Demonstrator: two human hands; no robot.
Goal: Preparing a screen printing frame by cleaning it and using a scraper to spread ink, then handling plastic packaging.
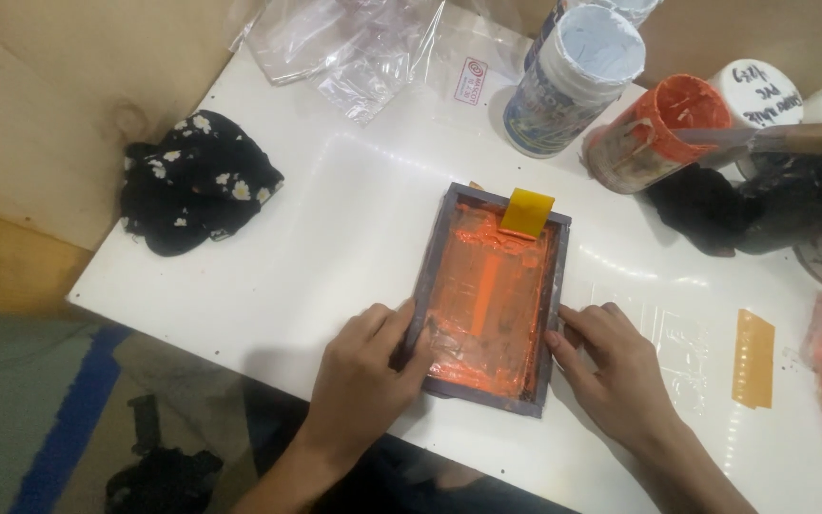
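A small grey-framed printing screen (436, 255) smeared with orange ink lies flat on the white table (335, 228). A yellow squeegee card (527, 212) leans on its far edge. My left hand (365, 366) presses on the frame's near-left side, fingers over the rim. On the frame's near-right edge rests my right hand (609, 366), its fingertips touching the rim. Neither hand lifts anything.
A black floral cloth (197, 181) lies at the left. Clear plastic bags (354, 43) lie at the back. A white paint tub (573, 81), an orange ink tub (654, 133) and lidded jars (763, 95) stand at the right, with a black rag (715, 209) and an amber card (753, 357).
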